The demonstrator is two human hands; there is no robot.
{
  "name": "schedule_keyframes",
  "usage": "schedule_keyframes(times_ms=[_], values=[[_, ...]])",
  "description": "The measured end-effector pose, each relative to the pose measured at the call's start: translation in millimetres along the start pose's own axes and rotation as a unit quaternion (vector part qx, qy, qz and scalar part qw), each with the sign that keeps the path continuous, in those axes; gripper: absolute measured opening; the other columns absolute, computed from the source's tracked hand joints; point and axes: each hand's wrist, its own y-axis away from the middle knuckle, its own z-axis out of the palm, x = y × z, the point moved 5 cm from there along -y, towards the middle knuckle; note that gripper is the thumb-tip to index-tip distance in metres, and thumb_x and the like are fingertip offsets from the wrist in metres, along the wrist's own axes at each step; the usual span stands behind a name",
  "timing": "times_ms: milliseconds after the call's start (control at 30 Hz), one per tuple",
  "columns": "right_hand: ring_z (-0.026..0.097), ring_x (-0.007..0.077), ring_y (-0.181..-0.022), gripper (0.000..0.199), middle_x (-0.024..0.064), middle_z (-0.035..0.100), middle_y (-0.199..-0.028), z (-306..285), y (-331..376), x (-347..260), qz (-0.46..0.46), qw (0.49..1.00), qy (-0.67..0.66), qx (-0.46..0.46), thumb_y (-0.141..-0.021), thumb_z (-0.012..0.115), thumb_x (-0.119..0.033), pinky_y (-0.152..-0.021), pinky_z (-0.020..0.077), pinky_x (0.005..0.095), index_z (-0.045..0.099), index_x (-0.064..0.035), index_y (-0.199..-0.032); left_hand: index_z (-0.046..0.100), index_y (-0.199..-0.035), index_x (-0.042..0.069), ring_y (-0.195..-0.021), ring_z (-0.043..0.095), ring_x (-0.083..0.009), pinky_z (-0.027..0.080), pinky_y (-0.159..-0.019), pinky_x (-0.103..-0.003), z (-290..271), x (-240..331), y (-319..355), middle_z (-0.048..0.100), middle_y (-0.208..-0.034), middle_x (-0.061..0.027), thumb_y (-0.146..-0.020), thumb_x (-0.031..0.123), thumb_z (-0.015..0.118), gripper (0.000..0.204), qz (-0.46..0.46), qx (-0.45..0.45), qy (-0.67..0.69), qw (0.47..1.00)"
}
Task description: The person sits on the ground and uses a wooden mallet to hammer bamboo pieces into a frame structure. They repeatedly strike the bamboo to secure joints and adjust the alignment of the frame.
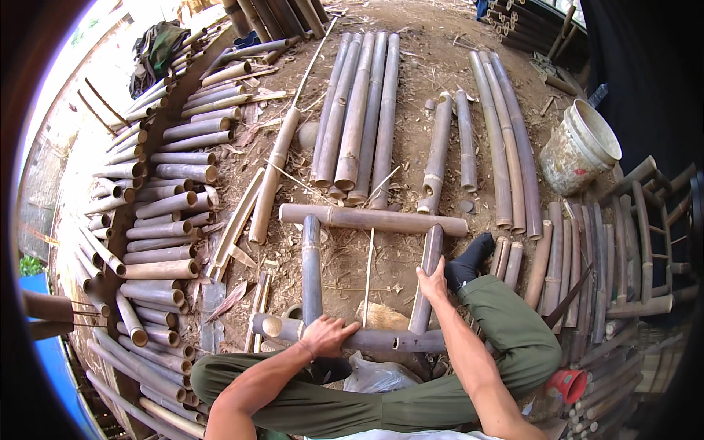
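Observation:
On the ground before my crossed legs lies a rectangular frame of bamboo. A far crosspiece (374, 218) and a near bamboo pole (385, 339) are linked by a left upright (312, 268) and a right bamboo upright (425, 293). My left hand (328, 337) is closed over the near pole, close to the foot of the left upright. Partway along the right upright, my right hand (433, 280) grips it with the thumb on top. Inside the frame are a thin bamboo strip (369, 275) and a pale wood block (385, 316).
Stacked bamboo pieces (165, 249) line the left side. Long poles (359, 110) lie beyond the frame, with further poles (506, 139) to the right. A stained bucket (579, 147) stands far right. A plastic bag (378, 374) and red container (565, 386) are near my legs.

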Motion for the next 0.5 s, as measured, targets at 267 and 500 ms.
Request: schedule_keyframes(times_ms=[267, 500], values=[[0.05, 0.0392, -0.134, 0.101, 0.0271, 0.043, -0.15, -1, -82, -50, -0.026, 0.998, -0.055, 0.023, -0.084, 0.074, -0.034, -0.112, 0.0389, 0.0418, 0.013, -0.0067, -0.16, 0.054, -0.138, 0.023, -0.093, 0.068, -0.0276, 0.053, -0.087, -0.039, -43, -61, -63, 0.066, -0.101, -0.0055, -0.063, 0.024, 0.077, 0.078, 0.014, 0.012, 0.023, 1.0], [0.058, 0.042, -0.123, 0.106, 0.0304, 0.052, -0.14, -10, -140, -64, -0.093, 0.995, 0.007, 0.045, -0.085, 0.073, -0.04, -0.106, 0.0453, 0.0441, 0.007, -0.005, -0.16, 0.053, -0.138, 0.023, -0.094, 0.068, -0.0286, 0.054, -0.087, -0.041, -54, -73, -107, 0.065, -0.102, -0.0069, -0.064, 0.023, 0.074, 0.077, 0.0, 0.025, 0.036, 0.999]])
